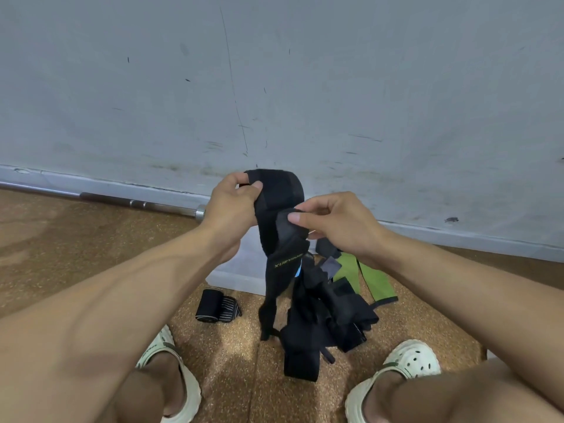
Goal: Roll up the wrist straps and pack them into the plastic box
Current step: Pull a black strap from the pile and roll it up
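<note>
The cork floor (76,239) is carrying everything here, running up to a scuffed grey wall (274,71) along its far edge, where a steel barbell (137,203) is lying against the skirting. Near the middle of the far edge a pale plastic box (232,276) seems to be standing, though most of it is hiding behind the arms and the cloth, so its opening cannot be told. Just in front of it a heap of black wrist straps (323,319) is lying tangled, with green straps (378,282) spreading to the right of the heap and one striped strap (218,306), already rolled, sitting apart to the left.

The step in hand looks like the start of rolling one strap: a long black strap (280,196) is being held up above the heap, its tail hanging down to the floor. The left hand (232,203) is gripping the upper loop, thumb curled over the fabric. The right hand (338,221) is pinching the near end between thumb and fingertips (294,217). Both forearms are reaching forward, elbows low, over feet in pale clogs (412,358).

The next move probably calls for freeing the tail from the heap and turning the pinched end inward tightly.
</note>
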`<state>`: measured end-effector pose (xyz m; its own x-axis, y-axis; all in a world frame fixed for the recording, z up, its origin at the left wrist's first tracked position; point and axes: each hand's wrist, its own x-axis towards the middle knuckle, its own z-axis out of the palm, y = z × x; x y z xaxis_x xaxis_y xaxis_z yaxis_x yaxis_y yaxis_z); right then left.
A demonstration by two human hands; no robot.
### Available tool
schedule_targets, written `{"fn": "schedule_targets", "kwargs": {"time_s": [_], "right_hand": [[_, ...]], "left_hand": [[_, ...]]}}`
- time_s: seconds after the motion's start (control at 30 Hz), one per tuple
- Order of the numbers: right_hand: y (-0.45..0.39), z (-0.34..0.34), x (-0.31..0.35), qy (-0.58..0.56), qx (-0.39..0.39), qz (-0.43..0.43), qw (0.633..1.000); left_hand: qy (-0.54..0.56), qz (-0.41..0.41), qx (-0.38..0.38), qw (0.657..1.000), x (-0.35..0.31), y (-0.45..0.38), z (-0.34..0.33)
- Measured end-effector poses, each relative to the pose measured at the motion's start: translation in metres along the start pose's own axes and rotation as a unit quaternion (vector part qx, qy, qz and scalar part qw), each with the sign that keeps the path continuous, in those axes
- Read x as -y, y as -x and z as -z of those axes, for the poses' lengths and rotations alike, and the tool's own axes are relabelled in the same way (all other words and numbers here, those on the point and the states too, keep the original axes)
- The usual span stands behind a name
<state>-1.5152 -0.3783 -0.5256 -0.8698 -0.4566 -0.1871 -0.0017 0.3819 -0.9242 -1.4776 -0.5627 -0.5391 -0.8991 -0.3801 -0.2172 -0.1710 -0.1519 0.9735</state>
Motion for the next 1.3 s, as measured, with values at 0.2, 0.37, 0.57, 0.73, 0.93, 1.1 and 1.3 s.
{"fn": "schedule_targets", "kwargs": {"time_s": [0.2,0.37,0.57,0.73,0.93,1.1,1.3], "right_hand": [[-0.004,-0.004,-0.001,-0.022,-0.064,-0.010,0.998],[-0.003,-0.005,-0.002,-0.051,-0.065,-0.010,0.996],[-0.004,-0.002,-0.004,-0.066,-0.084,-0.016,0.994],[-0.004,-0.002,-0.006,-0.078,-0.082,-0.037,0.993],[-0.003,0.000,-0.007,-0.054,-0.090,-0.047,0.993],[-0.004,0.005,-0.006,0.056,-0.141,-0.036,0.988],[-0.004,0.015,-0.011,0.002,-0.015,-0.096,0.995]], "left_hand": [[0.047,-0.003,0.031,0.998,-0.003,0.007,-0.006],[0.067,0.008,0.050,0.996,-0.004,0.011,-0.008],[0.093,0.017,0.068,0.993,-0.004,0.012,-0.010],[0.108,0.028,0.073,0.991,0.002,0.014,-0.013],[0.098,0.026,0.077,0.992,0.005,0.016,-0.017],[0.041,0.016,0.065,0.997,0.008,0.016,-0.017],[0.018,0.011,0.074,0.997,0.007,0.015,-0.014]]}}
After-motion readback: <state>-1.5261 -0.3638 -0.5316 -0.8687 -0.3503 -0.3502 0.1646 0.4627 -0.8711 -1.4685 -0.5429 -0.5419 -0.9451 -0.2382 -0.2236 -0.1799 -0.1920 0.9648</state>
